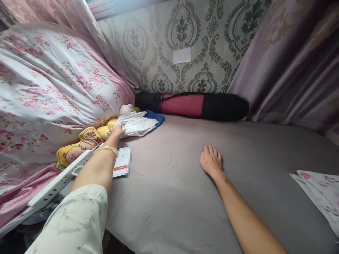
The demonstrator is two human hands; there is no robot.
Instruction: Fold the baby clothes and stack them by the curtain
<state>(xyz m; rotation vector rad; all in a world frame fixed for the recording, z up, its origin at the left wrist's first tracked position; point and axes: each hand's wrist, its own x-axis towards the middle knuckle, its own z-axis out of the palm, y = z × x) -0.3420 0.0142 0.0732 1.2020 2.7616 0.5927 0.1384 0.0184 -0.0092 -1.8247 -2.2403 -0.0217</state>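
My left hand (118, 131) reaches far out over the left side of the bed, its fingers closed on the near edge of a folded white cloth (139, 124). Blue fabric (155, 118) shows at the cloth's far right end. Whether it is a garment I cannot tell. My right hand (212, 159) lies palm down on the grey bed sheet (169, 197), fingers stretched out and holding nothing. Below my left wrist a phone (123, 162) rests on the sheet, partly hidden by the forearm.
Yellow plush toys (76, 150) and a white power strip (60, 180) line the left edge beside floral bedding (53, 81). A black and pink long bag (182, 105) lies against the patterned wall. Folded printed fabric (319, 190) sits at right, below a curtain (278, 63).
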